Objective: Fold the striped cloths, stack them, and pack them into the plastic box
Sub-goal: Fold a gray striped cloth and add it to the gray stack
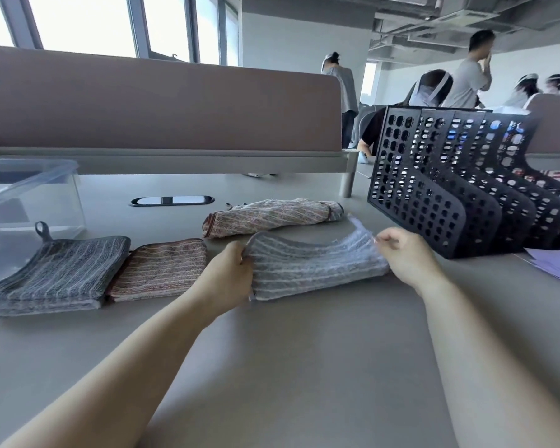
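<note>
Left hand (pixel 230 273) and right hand (pixel 401 253) each pinch an end of a grey striped cloth (pixel 314 270), its long axis running left to right between them. Folded cloths (pixel 62 273) lie left, beside the plastic box (pixel 29 195).

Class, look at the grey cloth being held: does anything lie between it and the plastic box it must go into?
Yes. Two folded cloths, reddish and dark grey, lie on the table between the held cloth and the plastic box. Lifted over them, nothing blocks.

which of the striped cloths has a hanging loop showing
The dark grey folded cloth at far left, beside the plastic box. Its loop sticks up from the back corner; no other cloth clearly shows one.
</note>
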